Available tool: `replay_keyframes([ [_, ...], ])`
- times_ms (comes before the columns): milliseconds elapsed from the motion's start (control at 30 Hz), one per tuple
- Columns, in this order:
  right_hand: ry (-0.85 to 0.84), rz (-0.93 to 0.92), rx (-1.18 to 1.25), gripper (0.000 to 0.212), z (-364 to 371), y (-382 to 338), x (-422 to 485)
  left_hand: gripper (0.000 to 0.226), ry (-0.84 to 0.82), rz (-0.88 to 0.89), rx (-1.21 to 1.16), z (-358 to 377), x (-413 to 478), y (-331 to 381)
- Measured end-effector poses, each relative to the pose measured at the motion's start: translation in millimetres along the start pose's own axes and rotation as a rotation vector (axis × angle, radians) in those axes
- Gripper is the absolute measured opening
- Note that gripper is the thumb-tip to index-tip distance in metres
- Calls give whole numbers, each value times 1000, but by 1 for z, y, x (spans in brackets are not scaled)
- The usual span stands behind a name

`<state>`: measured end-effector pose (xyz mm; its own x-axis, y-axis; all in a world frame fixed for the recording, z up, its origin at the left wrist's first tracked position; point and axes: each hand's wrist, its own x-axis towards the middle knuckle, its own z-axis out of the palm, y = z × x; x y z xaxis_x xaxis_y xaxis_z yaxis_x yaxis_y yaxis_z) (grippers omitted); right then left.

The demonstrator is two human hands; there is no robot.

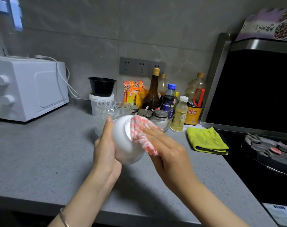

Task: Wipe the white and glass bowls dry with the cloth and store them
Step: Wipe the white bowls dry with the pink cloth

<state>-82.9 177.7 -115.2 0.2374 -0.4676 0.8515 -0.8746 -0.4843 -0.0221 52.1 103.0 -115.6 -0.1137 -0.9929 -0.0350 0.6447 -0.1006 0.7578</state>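
Note:
My left hand [105, 145] holds the white bowl [123, 145] above the counter, tilted so its base faces up and to the right. The fingers curve along the bowl's left wall and the thumb is hidden. My right hand [165, 148] presses a pink-and-white cloth [139, 130] flat against the bowl's base with straight fingers. The cut-glass bowl [113, 110] stands upright on the counter just behind the white bowl.
On the grey counter [49, 153] a white microwave [28, 89] stands at the left. Behind the bowls are a black bowl on a white tub [101, 89], sauce bottles [152, 94] and lidded jars. A yellow-green towel [206, 140] lies beside the black stove [267, 153].

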Motion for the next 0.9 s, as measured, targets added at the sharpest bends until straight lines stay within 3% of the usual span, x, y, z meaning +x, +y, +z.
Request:
replay_keyframes([
  [100,11,-64,31,38,1,-9,-6,74,-30,-79,4,0,3,-2],
  [200,-47,-45,33,38,1,-2,2,69,-125,-175,-24,4,1,-9],
  [333,-30,278,151,37,-5,26,8,58,4,-118,26,3,8,-14],
  [433,-38,400,29,35,-3,51,-10,55,22,-89,14,-2,12,-9],
  [600,-574,396,53,33,10,48,-60,51,-31,-107,60,2,4,-14],
  [700,-824,500,197,56,-5,46,-73,51,-51,-121,79,7,-3,-22],
  [767,-728,708,394,53,-28,48,-70,52,-66,-138,82,16,-9,-29],
  [900,-330,988,681,33,-75,55,-67,56,-147,-215,112,44,-27,-54],
])
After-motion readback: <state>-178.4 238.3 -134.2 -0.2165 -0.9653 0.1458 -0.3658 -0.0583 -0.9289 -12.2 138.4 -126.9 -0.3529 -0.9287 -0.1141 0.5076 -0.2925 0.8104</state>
